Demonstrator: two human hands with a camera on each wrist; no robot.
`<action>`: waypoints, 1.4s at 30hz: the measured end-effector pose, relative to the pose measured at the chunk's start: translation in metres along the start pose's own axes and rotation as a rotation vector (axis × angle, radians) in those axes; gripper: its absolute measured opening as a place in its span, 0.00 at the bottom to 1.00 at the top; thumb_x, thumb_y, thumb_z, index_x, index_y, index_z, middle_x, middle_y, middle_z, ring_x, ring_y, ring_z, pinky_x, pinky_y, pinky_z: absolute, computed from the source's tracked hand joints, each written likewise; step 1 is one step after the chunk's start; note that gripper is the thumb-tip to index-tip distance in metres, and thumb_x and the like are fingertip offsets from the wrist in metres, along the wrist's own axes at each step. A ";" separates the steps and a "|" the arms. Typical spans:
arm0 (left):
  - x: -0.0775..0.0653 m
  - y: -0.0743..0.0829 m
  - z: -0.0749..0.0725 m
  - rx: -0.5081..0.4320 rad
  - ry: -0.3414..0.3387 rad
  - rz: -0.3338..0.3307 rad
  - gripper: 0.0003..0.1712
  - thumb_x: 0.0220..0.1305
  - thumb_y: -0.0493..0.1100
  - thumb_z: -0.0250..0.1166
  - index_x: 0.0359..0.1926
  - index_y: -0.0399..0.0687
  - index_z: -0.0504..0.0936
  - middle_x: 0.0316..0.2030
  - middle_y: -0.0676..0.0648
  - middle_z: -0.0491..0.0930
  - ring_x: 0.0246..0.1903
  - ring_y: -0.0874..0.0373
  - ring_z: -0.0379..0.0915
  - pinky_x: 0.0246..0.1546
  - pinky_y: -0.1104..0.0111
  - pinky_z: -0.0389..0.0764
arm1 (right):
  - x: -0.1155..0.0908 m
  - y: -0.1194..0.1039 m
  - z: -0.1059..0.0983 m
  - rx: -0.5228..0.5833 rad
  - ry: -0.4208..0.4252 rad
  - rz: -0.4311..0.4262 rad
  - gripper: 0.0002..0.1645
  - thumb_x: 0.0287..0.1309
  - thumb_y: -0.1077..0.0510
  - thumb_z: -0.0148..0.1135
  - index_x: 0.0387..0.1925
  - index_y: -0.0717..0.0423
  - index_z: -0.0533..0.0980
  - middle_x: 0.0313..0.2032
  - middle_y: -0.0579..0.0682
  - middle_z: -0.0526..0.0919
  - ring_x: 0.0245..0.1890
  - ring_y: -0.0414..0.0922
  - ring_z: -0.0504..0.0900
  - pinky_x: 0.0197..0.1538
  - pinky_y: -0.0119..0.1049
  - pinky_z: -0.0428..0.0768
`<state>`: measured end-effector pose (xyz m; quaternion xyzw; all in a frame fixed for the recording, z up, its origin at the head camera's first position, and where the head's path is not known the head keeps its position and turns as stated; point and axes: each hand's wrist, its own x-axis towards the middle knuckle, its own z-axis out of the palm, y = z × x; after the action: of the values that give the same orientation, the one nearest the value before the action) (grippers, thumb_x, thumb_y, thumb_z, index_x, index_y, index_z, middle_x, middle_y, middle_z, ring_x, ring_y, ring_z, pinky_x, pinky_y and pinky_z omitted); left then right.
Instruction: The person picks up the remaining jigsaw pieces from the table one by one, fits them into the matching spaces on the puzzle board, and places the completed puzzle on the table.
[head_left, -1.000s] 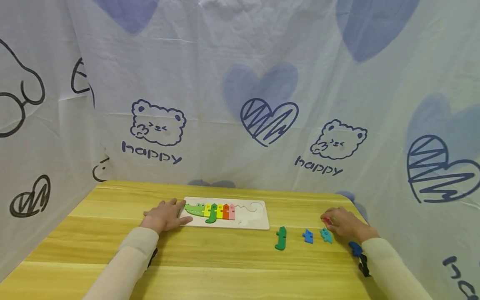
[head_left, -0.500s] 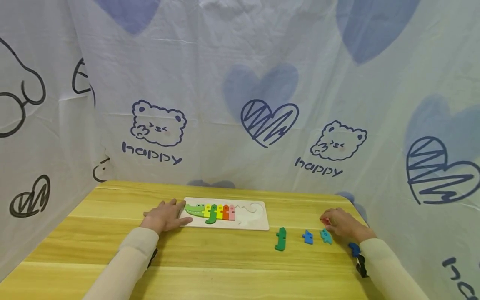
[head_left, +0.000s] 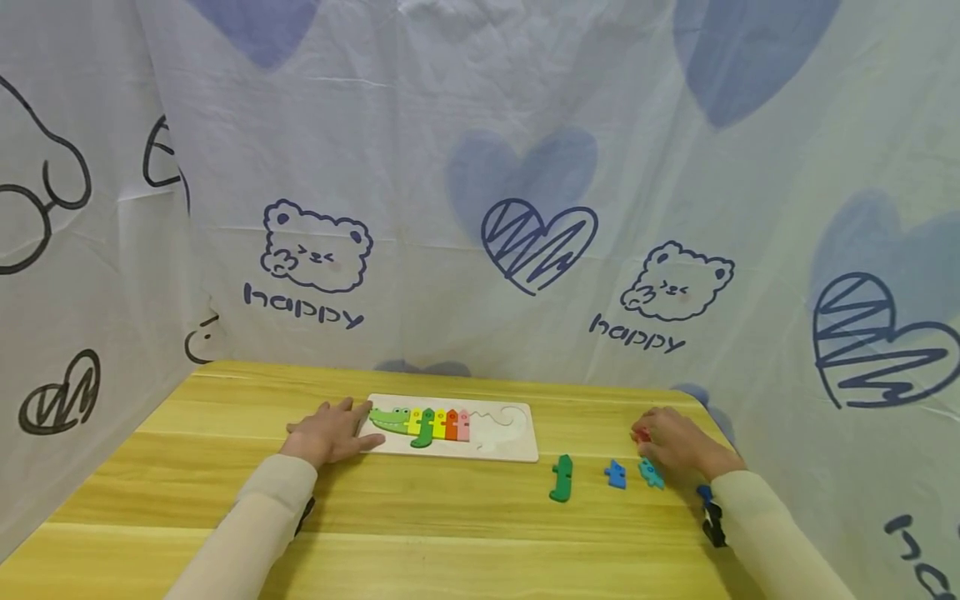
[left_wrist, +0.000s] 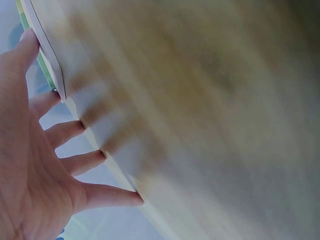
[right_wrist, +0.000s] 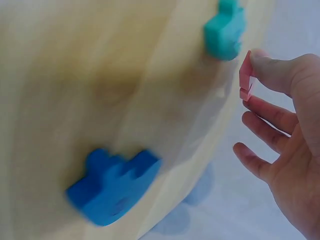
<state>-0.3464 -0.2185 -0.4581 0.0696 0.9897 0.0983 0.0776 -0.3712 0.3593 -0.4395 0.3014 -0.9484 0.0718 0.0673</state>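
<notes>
A crocodile puzzle board [head_left: 501, 446] lies at the middle of the table, its head and several coloured body pieces set in its left part. My left hand [head_left: 327, 433] rests at the board's left end, fingers spread, thumb and one finger touching its edges in the left wrist view. At the right, my right hand [head_left: 678, 442] pinches a pinkish-red puzzle piece [right_wrist: 245, 77] between thumb and fingertip, held off the table. Just below that hand lies a turquoise puzzle piece [head_left: 651, 473]. Under the right wrist, a dark blue puzzle piece [right_wrist: 115, 187] is partly hidden in the head view.
Between the board and my right hand lie a green leg-shaped piece [head_left: 561, 478] and a blue piece [head_left: 616, 473]. The wooden table [head_left: 450, 533] meets a printed white curtain [head_left: 420, 167] at its back and sides.
My right hand has shifted slightly left with the pinkish-red piece, and the wrist now covers more of the dark blue piece. The left hand and the board have stayed put.
</notes>
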 end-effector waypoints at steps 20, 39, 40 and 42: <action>-0.001 0.003 -0.002 0.002 0.000 0.017 0.50 0.68 0.76 0.54 0.80 0.54 0.60 0.78 0.30 0.57 0.73 0.17 0.51 0.51 0.13 0.58 | 0.078 -0.089 -0.003 -0.028 0.020 -0.156 0.14 0.63 0.59 0.70 0.48 0.62 0.86 0.48 0.59 0.87 0.50 0.57 0.83 0.58 0.57 0.81; -0.003 0.000 0.000 -0.001 0.004 0.018 0.51 0.67 0.76 0.54 0.80 0.54 0.60 0.78 0.30 0.57 0.73 0.17 0.50 0.52 0.13 0.58 | 0.150 -0.175 0.035 -0.044 -0.087 -0.222 0.18 0.67 0.51 0.68 0.54 0.55 0.86 0.52 0.54 0.88 0.52 0.52 0.82 0.57 0.50 0.81; -0.003 0.000 0.000 -0.002 0.003 0.017 0.51 0.67 0.76 0.54 0.80 0.54 0.59 0.78 0.30 0.57 0.73 0.18 0.50 0.52 0.13 0.58 | 0.152 -0.176 0.037 -0.053 -0.088 -0.228 0.18 0.68 0.51 0.67 0.54 0.55 0.86 0.52 0.53 0.89 0.52 0.52 0.82 0.58 0.50 0.81; -0.003 0.000 -0.001 -0.004 0.002 0.015 0.50 0.68 0.76 0.54 0.81 0.55 0.59 0.78 0.31 0.57 0.74 0.18 0.50 0.52 0.13 0.57 | 0.156 -0.179 0.041 -0.064 -0.091 -0.233 0.17 0.68 0.52 0.66 0.54 0.55 0.86 0.51 0.53 0.89 0.52 0.50 0.83 0.59 0.49 0.80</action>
<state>-0.3441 -0.2189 -0.4571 0.0767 0.9890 0.1008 0.0759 -0.3965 0.1194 -0.4361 0.4100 -0.9109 0.0192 0.0417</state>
